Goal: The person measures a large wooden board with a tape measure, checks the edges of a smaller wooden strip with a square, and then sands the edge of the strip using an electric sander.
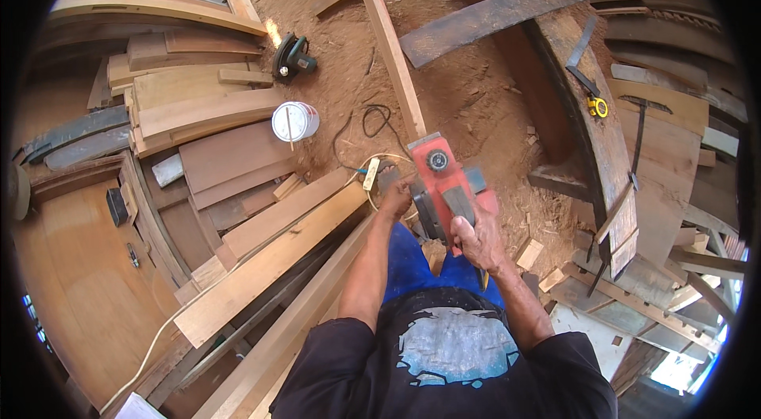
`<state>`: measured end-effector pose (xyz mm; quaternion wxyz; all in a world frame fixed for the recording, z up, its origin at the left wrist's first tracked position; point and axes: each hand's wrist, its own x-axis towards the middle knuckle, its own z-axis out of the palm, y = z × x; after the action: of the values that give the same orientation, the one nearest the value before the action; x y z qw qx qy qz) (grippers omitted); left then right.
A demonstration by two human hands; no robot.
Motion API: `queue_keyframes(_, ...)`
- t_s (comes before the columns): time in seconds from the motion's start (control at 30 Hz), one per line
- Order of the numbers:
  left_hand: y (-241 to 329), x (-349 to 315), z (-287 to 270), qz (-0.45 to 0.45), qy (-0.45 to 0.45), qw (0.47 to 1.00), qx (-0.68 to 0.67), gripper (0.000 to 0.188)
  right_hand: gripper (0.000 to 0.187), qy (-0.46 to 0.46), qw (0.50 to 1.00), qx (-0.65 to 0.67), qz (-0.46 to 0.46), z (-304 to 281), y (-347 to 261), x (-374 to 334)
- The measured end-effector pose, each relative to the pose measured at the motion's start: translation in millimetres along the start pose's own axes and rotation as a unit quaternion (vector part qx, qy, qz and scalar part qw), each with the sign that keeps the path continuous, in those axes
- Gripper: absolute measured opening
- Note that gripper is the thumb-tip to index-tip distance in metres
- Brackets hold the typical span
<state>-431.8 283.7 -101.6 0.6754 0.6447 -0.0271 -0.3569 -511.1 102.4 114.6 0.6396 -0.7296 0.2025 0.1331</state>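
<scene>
A red electric planer [441, 173] with a black front knob sits on the near end of a long, narrow wooden beam [391, 46], which runs away from me. My right hand [478, 238] is wrapped round the planer's rear handle. Close against the planer's left side, next to its dark housing, my left hand [398, 197] has its fingers curled. What those fingers hold, if anything, is hidden. The planer's body covers the part of the beam beneath it.
A white power strip [371, 174] with cords lies left of the planer, near a white bucket [295, 122]. A green circular power tool [295, 58] rests on the ground beyond. Stacked boards [206, 102] fill the left. A thick slab [583, 114] on the right carries a yellow tape measure [598, 107].
</scene>
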Motion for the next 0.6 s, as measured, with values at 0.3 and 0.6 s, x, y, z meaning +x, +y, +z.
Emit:
queue_keyframes(0.3, -6, -6, -5, -0.07, -0.008, 0.991, -0.118, 0.03, 0.057, 0.001, 0.998, -0.057, 0.008, 18, 32, -1)
queue_keyframes(0.6, -43, -4, -8, -0.128, 0.051, 0.99, 0.014, 0.023, 0.058, 0.048, 0.998, -0.04, -0.029, 26, 1, 72)
